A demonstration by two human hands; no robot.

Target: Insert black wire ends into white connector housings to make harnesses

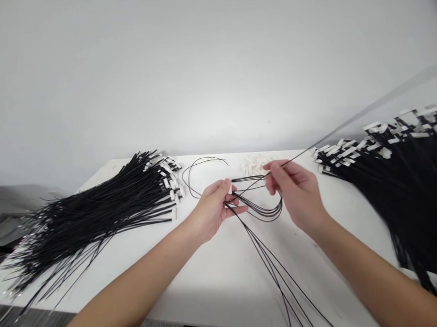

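My left hand (216, 206) is closed around a small white connector (229, 188) and a few thin black wires (262, 213) that loop to the right and trail down over the table's front edge. My right hand (294, 188) pinches a single black wire (315, 146) between thumb and fingertips; the wire runs up and to the right, blurred. The two hands are close together above the middle of the white table (227, 273).
A large fan of black wires with white ends (104, 205) lies on the left of the table. A bigger heap of the same wires (413, 183) covers the right side. A small pile of loose white connectors (254, 164) sits at the back centre, before a plain white wall.
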